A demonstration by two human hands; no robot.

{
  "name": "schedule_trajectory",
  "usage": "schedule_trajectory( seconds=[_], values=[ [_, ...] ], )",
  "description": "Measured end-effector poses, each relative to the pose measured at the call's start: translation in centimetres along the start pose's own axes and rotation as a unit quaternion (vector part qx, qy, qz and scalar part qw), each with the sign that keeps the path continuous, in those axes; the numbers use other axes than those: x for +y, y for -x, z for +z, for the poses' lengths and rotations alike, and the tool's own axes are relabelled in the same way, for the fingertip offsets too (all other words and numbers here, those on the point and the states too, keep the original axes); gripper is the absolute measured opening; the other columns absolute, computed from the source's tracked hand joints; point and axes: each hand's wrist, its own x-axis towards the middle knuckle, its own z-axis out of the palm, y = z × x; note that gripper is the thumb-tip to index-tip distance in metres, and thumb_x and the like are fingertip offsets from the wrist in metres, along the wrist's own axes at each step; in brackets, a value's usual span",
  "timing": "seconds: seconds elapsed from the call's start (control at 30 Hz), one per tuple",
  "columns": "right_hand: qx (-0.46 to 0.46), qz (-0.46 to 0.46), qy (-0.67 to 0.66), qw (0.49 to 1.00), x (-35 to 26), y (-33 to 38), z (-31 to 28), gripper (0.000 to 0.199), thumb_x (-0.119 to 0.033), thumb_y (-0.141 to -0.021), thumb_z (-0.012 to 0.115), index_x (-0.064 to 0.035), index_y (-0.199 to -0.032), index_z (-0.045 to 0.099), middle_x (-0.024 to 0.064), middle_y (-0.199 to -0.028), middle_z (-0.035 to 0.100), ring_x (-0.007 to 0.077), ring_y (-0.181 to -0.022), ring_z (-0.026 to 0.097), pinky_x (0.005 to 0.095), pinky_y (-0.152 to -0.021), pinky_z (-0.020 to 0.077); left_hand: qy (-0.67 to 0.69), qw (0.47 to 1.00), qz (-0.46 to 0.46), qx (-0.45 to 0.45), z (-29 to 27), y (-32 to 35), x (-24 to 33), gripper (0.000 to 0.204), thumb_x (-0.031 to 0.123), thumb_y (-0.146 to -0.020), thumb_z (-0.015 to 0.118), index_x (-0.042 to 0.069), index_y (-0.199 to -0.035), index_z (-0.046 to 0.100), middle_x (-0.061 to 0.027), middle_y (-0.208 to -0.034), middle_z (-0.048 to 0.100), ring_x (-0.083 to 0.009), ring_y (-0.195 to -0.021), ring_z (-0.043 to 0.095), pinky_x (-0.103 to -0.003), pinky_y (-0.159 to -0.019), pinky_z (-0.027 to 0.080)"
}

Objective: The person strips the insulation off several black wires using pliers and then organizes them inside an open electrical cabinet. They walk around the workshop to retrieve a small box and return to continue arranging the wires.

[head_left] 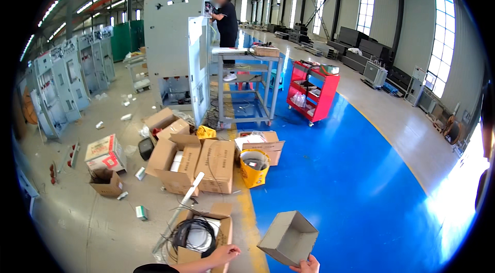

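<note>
Your right hand [308, 265] is clamped on the lower edge of the empty open-topped grey-brown cardboard box [289, 237], tilted above the glossy blue floor [350, 190]. Your left hand [225, 254], fingers curled together, rests on the rim of the open brown carton of coiled black cable [198, 234].

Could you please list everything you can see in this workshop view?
empty cardboard box: one, brown, held tilted over the blue floor.
box of coiled black cable: one, brown, bottom centre.
open cartons: several, brown, on the grey floor.
yellow bag: one, beside the cartons.
red tool cart: one, on the blue floor.
grey metal workbench: one, centre.
grey electrical cabinet: one, door open.
person in black: one, at the cabinet.
left hand: on the cable box.
right hand: gripping the empty box.
</note>
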Motion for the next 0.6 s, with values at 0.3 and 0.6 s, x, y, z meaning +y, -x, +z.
schedule_trajectory(
  seconds=[0.3,0.6],
  values=[
    [0.014,0.013,-0.022,1.0,-2.2,-9.2,-7.6,0.045,-0.006,-0.088,0.056,0.0084,-0.129,0.047,0.0139,-0.095,0.064,0.0195,-0.076,0.063,0.0322,-0.062,0.0563,0.146,0.986,0.077,-0.027,5.2,-13.3,8.9,0.019,0.012,-0.096,0.054,0.0,-0.109,0.059,-0.0068,-0.098,0.065,-0.0131,-0.093,0.061,-0.028,-0.087,0.049],
    [-0.034,0.049,0.007,0.998,-2.9,-22.6,-15.5,0.041,-0.007,-0.091,0.053,0.007,-0.129,0.047,0.0154,-0.105,0.065,0.022,-0.088,0.065,0.0334,-0.072,0.0563,0.204,0.978,0.017,-0.045,14.6,-26.5,19.1,0.033,0.031,-0.099,0.05,0.001,-0.111,0.059,-0.0032,-0.098,0.061,-0.0095,-0.091,0.054,-0.025,-0.081,0.045]
  ],
)
